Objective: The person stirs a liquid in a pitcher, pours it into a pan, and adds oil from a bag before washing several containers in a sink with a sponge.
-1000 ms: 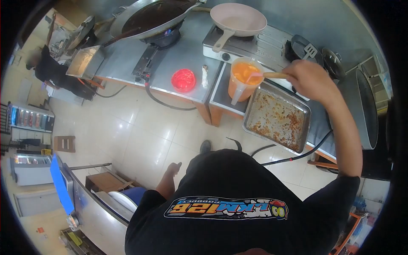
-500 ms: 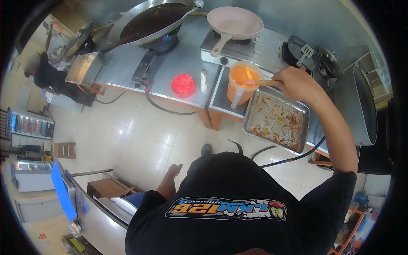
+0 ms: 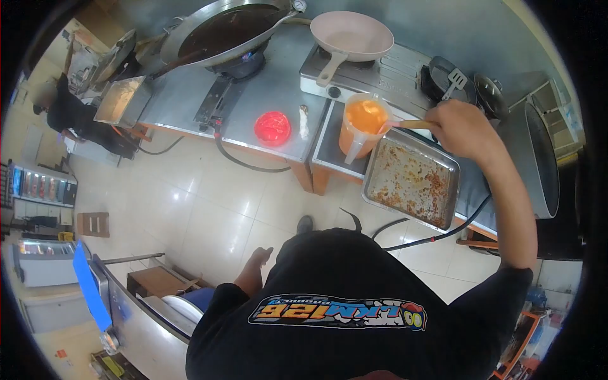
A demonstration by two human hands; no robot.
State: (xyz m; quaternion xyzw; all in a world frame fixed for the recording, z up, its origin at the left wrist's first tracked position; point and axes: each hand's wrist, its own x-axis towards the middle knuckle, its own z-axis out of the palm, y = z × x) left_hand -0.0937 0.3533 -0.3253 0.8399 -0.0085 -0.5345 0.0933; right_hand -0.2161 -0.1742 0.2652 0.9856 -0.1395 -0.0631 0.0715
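Observation:
My right hand [image 3: 465,128] is closed around the wooden handle of a spatula [image 3: 411,124]. The spatula's pinkish head is at the right rim of a clear plastic measuring jug [image 3: 354,140], its tip partly hidden there. Orange liquid with a paler yellow-orange patch on top [image 3: 367,116] fills much of the jug. Below my right forearm lies a metal tray [image 3: 411,180] with brown crumbs and greasy residue. My left hand [image 3: 258,258] hangs low beside my body over the floor, fingers loosely bent, with nothing visible in it.
A pink frying pan [image 3: 352,35] sits on the gas stove behind the jug. A large wok of dark liquid [image 3: 231,35], a red bowl [image 3: 272,128] and a metal box [image 3: 123,101] stand leftward. Dark pans and a slotted turner [image 3: 456,81] are rightward. Another person [image 3: 76,123] works far left.
My right hand has moved right, drawing the spatula from over the jug's middle to its right rim. My left hand stays low, almost unmoved.

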